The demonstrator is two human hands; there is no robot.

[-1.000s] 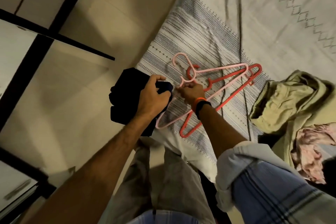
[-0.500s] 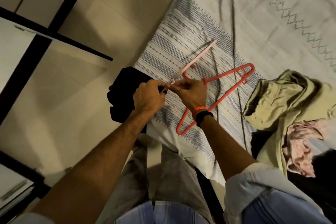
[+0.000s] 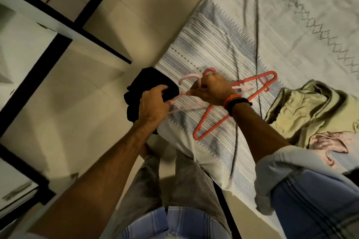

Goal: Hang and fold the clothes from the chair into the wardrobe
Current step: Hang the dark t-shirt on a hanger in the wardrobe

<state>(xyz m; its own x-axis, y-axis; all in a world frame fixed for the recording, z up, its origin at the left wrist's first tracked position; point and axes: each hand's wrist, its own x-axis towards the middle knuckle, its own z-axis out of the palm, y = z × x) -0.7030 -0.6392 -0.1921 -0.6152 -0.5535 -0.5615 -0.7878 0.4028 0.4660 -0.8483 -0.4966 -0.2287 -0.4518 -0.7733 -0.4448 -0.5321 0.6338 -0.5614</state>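
Dark garment (image 3: pixel 143 91) hung off the bed (image 3: pixel 223 48) corner, bunched, over the floor side. Left hand (image 3: pixel 153 105) had fingers curled round its upper edge, gripping it. Pink hanger (image 3: pixel 189 78) was right beside the garment, hook up; right hand (image 3: pixel 211 91) pinched it near the neck (lower bar motion-blurred, couldn't tell its exact line). Red hanger (image 3: pixel 213 117) lay flat on the bed, partly under the right wrist. Olive garment (image 3: pixel 310 110) and a pink cloth (image 3: pixel 328 139) sat heaped further along the bed edge, well apart from the dark one.

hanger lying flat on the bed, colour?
Red hanger; head view shows it best.
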